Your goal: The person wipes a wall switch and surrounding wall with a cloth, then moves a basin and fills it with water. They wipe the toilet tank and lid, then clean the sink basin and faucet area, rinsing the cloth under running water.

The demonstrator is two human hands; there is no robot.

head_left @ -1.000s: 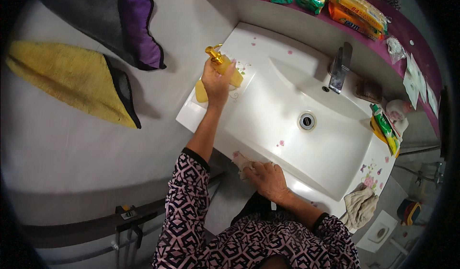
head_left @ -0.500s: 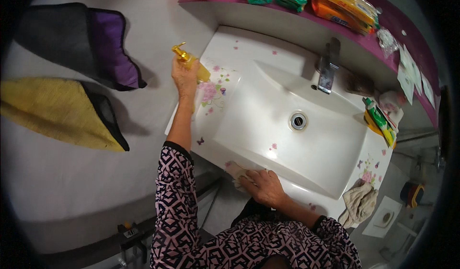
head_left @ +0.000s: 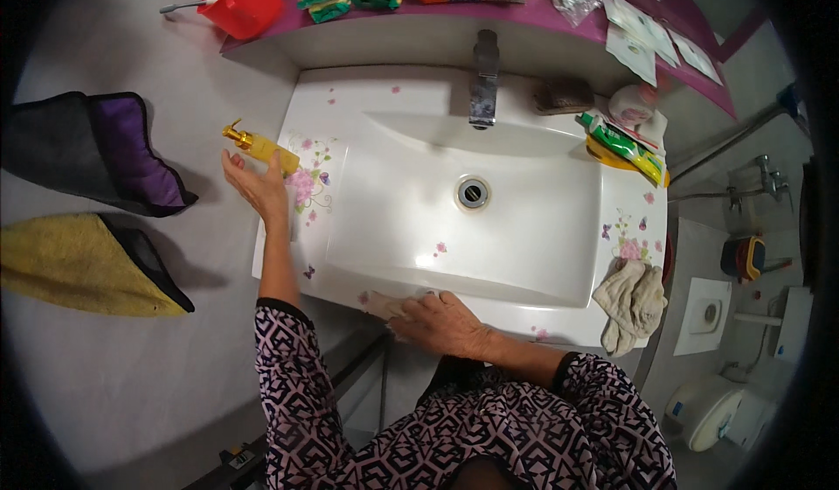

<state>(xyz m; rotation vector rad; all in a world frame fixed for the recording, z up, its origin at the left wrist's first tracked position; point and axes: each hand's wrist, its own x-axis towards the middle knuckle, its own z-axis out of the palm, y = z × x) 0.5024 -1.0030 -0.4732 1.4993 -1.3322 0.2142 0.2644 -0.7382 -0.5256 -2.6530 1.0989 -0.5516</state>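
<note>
A yellow pump bottle (head_left: 271, 152) with a gold pump top stands at the left end of the white washbasin (head_left: 393, 197), beside printed pink flowers. My left hand (head_left: 262, 189) is just in front of it, fingers spread and thumb apart, not wrapped around it. At the basin's front edge my right hand (head_left: 446, 326) grips a pale cloth (head_left: 382, 305) and holds it against the rim. Part of the cloth is hidden under the fingers.
Over the basin rises a chrome tap (head_left: 484, 84). A crumpled beige rag (head_left: 631, 302) hangs at the right front corner, with a green tube (head_left: 625, 145) farther back. A purple shelf (head_left: 315, 34) carries a red cup (head_left: 243, 3) and several packets. Two cloths (head_left: 131, 154) hang left.
My view has swung left, so the basin sits more centrally. My left hand has let go of the pump bottle and opened. My right hand stays with the cloth at the front rim.
</note>
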